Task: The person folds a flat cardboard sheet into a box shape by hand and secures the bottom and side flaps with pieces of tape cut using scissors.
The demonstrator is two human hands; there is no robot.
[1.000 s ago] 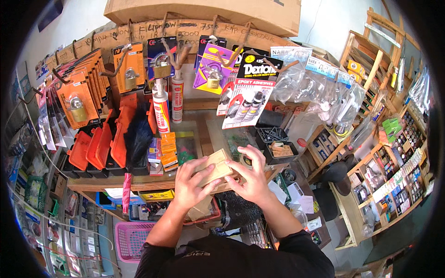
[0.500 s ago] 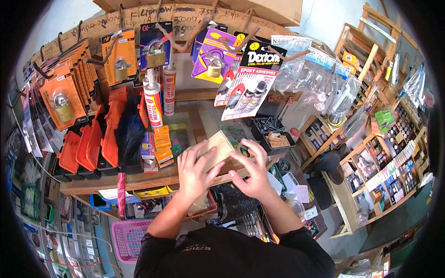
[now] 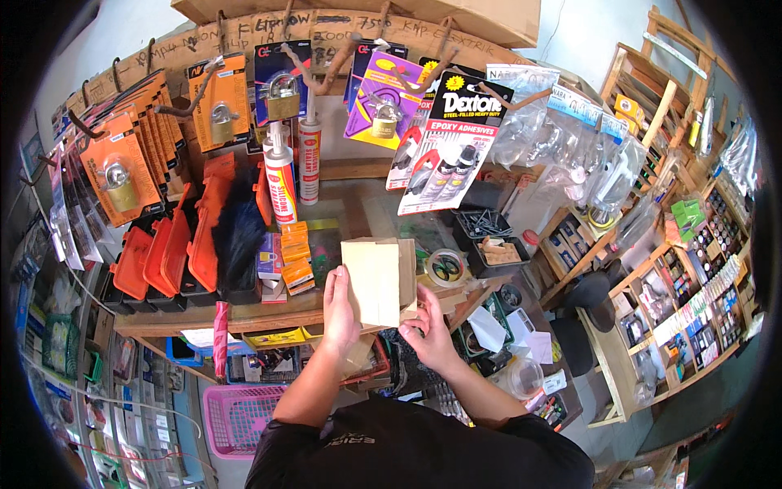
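Observation:
A small pale-yellow cardboard box (image 3: 371, 281) is held up between my hands over the front edge of the counter, with a browner cardboard side or flap at its right. My left hand (image 3: 339, 310) grips its left edge, thumb along the side. At the lower right corner, the bent fingers of my right hand (image 3: 428, 330) pinch the cardboard. The box's contents, if any, are hidden. Just beyond its right side lies a roll of clear tape (image 3: 445, 266).
Orange-lidded cases (image 3: 167, 253) line the counter's left, beside a sealant tube (image 3: 279, 183) and small orange boxes (image 3: 296, 257). Carded padlocks (image 3: 122, 183) and an epoxy pack (image 3: 452, 143) hang ahead. Black trays of screws (image 3: 481, 224) stand at right; a pink basket (image 3: 236, 420) is below.
The box has turned from tilted to nearly upright, its broad face toward me. My right hand has gone from spread fingers to gripping its lower right corner. The tape roll has come into view.

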